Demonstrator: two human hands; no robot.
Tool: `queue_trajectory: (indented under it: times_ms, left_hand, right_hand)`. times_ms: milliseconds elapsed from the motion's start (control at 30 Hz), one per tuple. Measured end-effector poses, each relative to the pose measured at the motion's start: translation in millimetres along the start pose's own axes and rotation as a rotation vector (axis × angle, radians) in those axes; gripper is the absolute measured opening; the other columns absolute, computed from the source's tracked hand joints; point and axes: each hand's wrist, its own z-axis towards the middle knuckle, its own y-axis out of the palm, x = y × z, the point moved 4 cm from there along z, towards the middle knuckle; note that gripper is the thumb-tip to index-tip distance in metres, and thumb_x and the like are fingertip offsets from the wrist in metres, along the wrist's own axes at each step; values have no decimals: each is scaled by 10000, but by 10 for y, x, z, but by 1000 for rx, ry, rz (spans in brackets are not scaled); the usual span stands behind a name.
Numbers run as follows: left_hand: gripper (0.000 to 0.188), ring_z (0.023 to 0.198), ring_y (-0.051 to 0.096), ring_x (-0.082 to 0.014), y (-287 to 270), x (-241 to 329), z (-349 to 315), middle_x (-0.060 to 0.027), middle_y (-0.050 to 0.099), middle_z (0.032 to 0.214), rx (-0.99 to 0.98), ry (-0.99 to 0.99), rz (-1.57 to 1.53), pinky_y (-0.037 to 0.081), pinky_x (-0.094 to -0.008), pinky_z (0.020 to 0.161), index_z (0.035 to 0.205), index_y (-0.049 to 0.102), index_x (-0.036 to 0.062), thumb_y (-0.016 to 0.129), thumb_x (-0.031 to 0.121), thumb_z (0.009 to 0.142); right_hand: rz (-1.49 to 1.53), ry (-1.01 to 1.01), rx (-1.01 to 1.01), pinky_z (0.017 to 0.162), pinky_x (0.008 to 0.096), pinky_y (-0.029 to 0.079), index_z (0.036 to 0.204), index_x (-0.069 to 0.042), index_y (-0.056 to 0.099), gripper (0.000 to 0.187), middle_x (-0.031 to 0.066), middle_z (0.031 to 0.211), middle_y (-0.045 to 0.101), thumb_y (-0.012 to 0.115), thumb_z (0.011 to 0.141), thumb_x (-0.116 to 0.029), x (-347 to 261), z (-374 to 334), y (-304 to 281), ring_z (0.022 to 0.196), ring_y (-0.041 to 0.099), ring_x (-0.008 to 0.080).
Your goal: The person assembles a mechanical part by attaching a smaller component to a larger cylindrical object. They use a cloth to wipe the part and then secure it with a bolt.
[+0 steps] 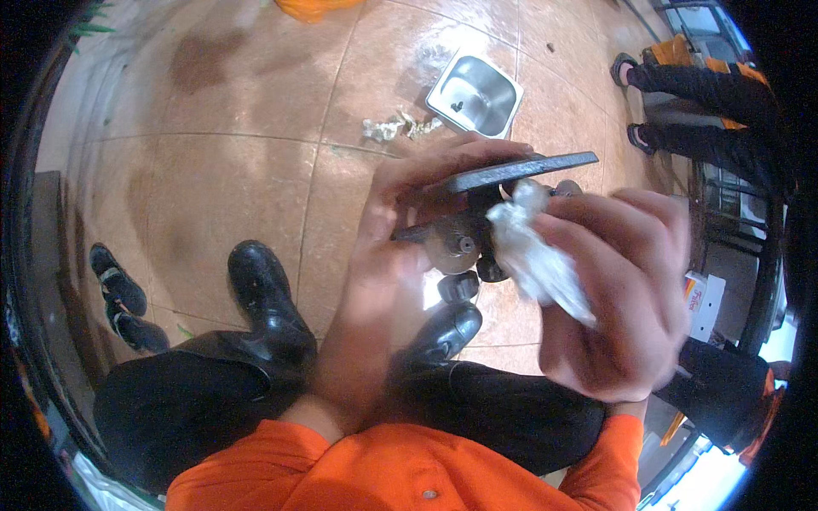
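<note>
My left hand is closed around a dark metal part with a flat plate along its top and round, wheel-like pieces below. The part is held up in front of me, above the floor. A crumpled white rag is pinched in my right hand, against the near right side of the part. Motion smears the right hand and the rag. My left fingers wrap behind the plate and are partly hidden.
A shallow steel pan with small dark pieces in it lies on the tiled floor, crumpled white scraps beside it. Dark shoes are at the left. Another person's legs are at the far right, above a white box.
</note>
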Motion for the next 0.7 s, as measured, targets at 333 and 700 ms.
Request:
queue_trajectory:
  times_ms: [333,700]
  left_hand:
    - [959,1207,542,-410,-61,-21,-33,-336,496,1323,115,-12,147,434,-510,1036,1353,435,-96,686,550,690]
    - [665,1120,572,-420,-40,-60,27,-384,488,1295,13,61,31,474,-516,948,1321,567,91,648,425,751]
  right_hand:
    - [42,86,45,698,325,465,909,10,697,289,137,889,614,680,622,42,227,-53,-105,803,597,243]
    - [-106,-14,-36,700,339,472,876,-13,724,279,105,856,624,718,596,-6,249,-176,-147,803,599,248]
